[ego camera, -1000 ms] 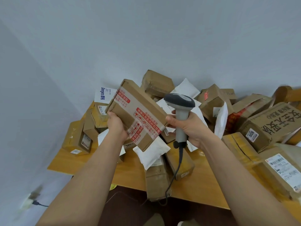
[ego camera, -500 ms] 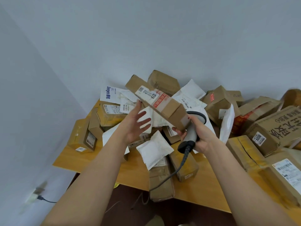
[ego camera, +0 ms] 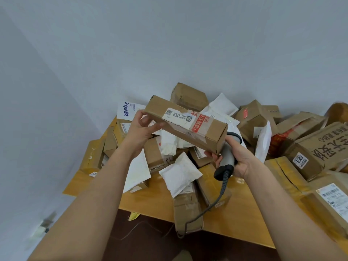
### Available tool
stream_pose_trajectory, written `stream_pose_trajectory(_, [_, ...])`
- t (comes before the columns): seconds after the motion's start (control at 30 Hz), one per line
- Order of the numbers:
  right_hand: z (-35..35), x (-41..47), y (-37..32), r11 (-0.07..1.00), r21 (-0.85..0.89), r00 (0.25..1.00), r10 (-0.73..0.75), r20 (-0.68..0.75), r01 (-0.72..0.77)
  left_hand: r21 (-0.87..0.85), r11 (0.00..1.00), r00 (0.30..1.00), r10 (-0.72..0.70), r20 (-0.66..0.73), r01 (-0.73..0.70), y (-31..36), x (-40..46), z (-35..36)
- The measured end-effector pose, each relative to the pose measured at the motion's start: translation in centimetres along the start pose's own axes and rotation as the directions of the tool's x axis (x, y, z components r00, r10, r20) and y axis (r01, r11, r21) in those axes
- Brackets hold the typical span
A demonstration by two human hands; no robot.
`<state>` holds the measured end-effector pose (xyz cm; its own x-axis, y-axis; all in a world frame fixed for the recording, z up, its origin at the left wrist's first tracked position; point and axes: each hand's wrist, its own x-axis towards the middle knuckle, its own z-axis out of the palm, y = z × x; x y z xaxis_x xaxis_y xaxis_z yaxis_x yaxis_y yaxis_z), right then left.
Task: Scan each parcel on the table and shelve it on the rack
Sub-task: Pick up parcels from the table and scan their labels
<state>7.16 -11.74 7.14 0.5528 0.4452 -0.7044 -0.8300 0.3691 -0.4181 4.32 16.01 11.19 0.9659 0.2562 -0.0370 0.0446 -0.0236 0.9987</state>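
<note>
While left hand (ego camera: 140, 129) fingers grip the QR-labelled box (ego camera: 185, 127), right hand (ego camera: 239, 157) clasps scanner (ego camera: 226, 157).

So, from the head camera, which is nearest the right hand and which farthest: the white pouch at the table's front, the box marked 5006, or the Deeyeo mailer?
1. White pouch: just left of the right hand, lower down at the table's front.
2. 5006 box: off to the right in the pile.
3. Deeyeo mailer: far left at the back, beyond the left hand.
</note>
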Motion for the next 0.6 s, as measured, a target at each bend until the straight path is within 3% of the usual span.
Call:
stream_pose_trajectory(0.1, [0.0,0.2,0.3,1.000,-0.017,1.000,0.023,-0.015,-0.023,0.076,0.996,0.997,-0.049,0.056,0.045,-0.4,0.2,-0.5])
stream_pose_trajectory(0.23, [0.4,0.0,0.6,1.000,-0.012,1.000,0.018,-0.001,-0.018,0.035,0.998,0.994,-0.064,0.094,0.061,-1.2,-0.4,-1.1])
stream_pose_trajectory(0.33, [0.4,-0.1,0.8,1.000,-0.010,0.998,-0.017,-0.067,0.016,-0.048,0.992,0.989,-0.121,-0.082,0.117,-1.2,-1.2,-1.1])
stream_pose_trajectory(0.43, [0.2,-0.6,1.0,0.992,-0.106,0.991,-0.078,-0.113,0.066,-0.158,0.958,0.911,-0.278,-0.304,0.239,-1.3,-1.3,-1.1])
stream_pose_trajectory(0.6, [2.1,-2.4,1.8,0.888,-0.424,0.968,-0.235,-0.089,0.177,-0.298,0.907,0.820,-0.403,-0.406,0.298,-2.4,-1.2,-1.6])
